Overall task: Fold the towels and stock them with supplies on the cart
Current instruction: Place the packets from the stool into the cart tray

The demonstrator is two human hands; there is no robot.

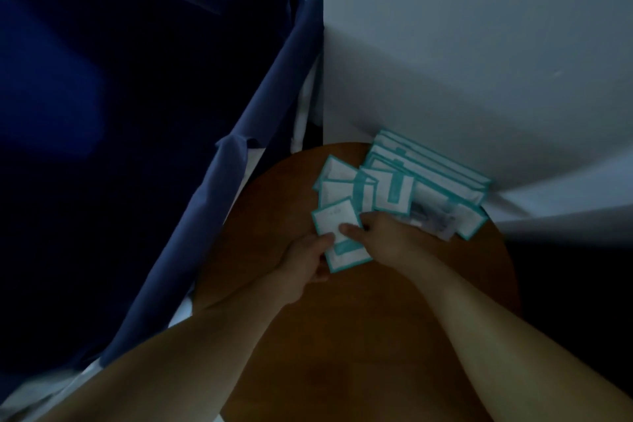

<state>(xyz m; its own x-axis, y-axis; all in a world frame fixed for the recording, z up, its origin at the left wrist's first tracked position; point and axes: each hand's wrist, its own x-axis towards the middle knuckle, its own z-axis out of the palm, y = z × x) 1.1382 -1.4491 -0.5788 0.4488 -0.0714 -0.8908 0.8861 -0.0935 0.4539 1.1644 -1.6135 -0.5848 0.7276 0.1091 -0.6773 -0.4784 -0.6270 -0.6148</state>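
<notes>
- Two bare forearms are seen reaching forward over a round wooden counter in dim light.
- A small stack of white packets with teal edges is held just above the middle of the counter.
- The stack's left edge is gripped by the left hand, with the thumb laid on top and the fingers curled beneath.
- The stack's upper right part is pinched by the right hand, thumb on top; its other fingers are hidden.
- A loose pile of packets is spread over the far side of the counter, overlapping one another.
- Longer packets are stacked at the counter's far right edge, against a pale wall.
- Dark blue cloth is draped to the left of the counter.
</notes>
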